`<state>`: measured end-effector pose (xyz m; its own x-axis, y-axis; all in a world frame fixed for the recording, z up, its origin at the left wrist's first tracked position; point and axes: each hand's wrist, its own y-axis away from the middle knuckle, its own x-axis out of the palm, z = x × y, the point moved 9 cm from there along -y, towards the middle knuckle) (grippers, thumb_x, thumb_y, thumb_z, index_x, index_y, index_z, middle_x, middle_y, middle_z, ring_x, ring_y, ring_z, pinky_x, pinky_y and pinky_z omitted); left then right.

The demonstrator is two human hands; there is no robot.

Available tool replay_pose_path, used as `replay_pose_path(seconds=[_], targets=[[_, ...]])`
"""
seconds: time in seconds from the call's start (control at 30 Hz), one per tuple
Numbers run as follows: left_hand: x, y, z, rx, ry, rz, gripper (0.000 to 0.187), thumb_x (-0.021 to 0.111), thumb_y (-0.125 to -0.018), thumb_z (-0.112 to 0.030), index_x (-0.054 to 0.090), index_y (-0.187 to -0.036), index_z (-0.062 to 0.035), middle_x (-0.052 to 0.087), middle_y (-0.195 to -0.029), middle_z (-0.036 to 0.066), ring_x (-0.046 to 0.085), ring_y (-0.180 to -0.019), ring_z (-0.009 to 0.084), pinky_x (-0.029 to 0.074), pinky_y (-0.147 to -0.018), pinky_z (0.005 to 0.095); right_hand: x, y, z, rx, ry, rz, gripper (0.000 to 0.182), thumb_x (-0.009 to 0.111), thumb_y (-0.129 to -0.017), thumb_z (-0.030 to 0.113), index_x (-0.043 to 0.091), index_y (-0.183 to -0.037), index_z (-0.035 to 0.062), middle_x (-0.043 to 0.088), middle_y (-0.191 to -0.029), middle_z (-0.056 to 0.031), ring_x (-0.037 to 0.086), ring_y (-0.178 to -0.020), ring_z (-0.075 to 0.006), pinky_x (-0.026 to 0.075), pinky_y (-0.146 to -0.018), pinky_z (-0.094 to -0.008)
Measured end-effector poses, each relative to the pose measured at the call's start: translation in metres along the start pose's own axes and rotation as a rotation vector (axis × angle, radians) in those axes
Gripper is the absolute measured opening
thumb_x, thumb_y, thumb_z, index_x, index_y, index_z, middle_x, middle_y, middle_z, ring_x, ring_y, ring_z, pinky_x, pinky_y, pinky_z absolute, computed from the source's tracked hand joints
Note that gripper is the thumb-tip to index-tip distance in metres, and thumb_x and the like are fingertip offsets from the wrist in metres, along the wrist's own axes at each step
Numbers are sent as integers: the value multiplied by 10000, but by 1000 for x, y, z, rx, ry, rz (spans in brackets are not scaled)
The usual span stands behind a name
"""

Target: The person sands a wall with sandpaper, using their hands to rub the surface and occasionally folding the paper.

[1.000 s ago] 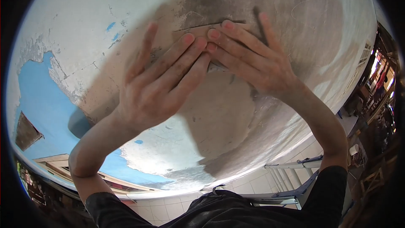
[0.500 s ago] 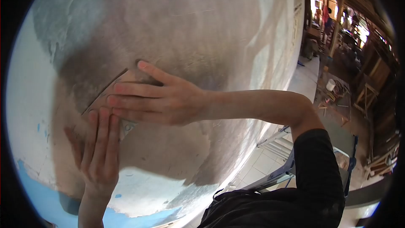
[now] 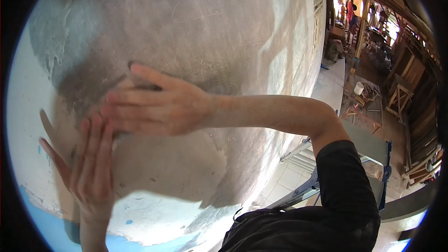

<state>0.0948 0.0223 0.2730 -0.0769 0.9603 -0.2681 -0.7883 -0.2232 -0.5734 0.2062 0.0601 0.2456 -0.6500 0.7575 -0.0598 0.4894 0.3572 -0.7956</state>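
Fingers flat and unclenched, the left hand (image 3: 92, 177) and right hand (image 3: 163, 107) press a blurred sheet (image 3: 124, 84) against a peeling wall (image 3: 214, 42), where uneven pressure could skew it.

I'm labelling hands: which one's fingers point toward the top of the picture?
The bare left hand; the bare right hand points toward the picture's left edge.

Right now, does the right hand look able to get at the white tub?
Probably not: the right hand is at the wall, its fingers pointing away from the white tub, which sits well off in the background.
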Motion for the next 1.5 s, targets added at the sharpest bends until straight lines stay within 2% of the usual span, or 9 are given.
replay_pose_path(seconds=[0.4,0.5,0.6,0.7,0.8,1.0,1.1,1.2,1.5], targets=[[-5,7,-8,-37,126,-138,271,637,-841,-185,684,-1108,-170,661,-1162,-47,588,-1140,85,121,-1066,753,10,16,17,10,65,165,358,553,-894,200,603,-1246,156,519,-1377,4,442,-1313,-166,301,-1114,-506],[-2,10,-6,-77,161,-142,257,599,-875,-204,681,-1118,-189,664,-1178,-37,583,-1168,112,48,-1098,707,14,16,16,64,35,188,362,543,-908,207,587,-1265,165,503,-1394,6,428,-1323,-160,276,-1134,-511],[13,30,-19,-123,199,-109,238,630,-864,-220,684,-1096,-217,649,-1189,-65,555,-1177,62,119,-1073,756,23,31,23,118,-23,228,376,538,-911,218,569,-1284,178,485,-1411,10,411,-1335,-148,242,-1150,-523],[13,32,-19,-93,142,-132,231,621,-876,-237,680,-1099,-228,640,-1207,-71,527,-1212,64,130,-1085,744,23,35,25,41,40,208,388,535,-913,222,554,-1299,187,468,-1428,17,395,-1346,-141,214,-1158,-538],[4,12,0,-96,95,-161,263,568,-897,-244,668,-1140,-247,629,-1242,-65,538,-1216,91,19,-1119,688,16,9,7,41,106,204,396,532,-914,227,544,-1309,194,459,-1435,28,384,-1353,-142,203,-1157,-558],[13,22,-15,-73,37,-80,300,605,-860,-337,670,-1139,-248,659,-1183,-73,568,-1178,96,41,-1122,685,20,19,9,149,48,244,426,554,-894,240,540,-1317,203,484,-1413,46,405,-1337,-148,206,-1147,-575],[12,25,-14,-91,65,-157,230,607,-884,-280,676,-1098,-232,647,-1179,-111,542,-1190,68,148,-1108,718,19,24,17,115,54,234,436,554,-892,221,531,-1328,200,484,-1414,40,404,-1339,-153,202,-1147,-572],[4,13,2,-82,71,-153,299,559,-894,-370,660,-1149,-252,634,-1224,-79,544,-1206,102,61,-1134,670,17,6,4,93,108,195,433,534,-907,206,516,-1340,205,466,-1430,39,392,-1347,-158,200,-1149,-568],[8,25,-7,-77,78,-145,312,598,-873,-346,663,-1155,-230,643,-1220,-55,561,-1197,120,113,-1136,645,20,17,16,116,65,207,395,532,-904,175,562,-1298,192,500,-1403,19,421,-1331,-174,200,-1145,-563]])
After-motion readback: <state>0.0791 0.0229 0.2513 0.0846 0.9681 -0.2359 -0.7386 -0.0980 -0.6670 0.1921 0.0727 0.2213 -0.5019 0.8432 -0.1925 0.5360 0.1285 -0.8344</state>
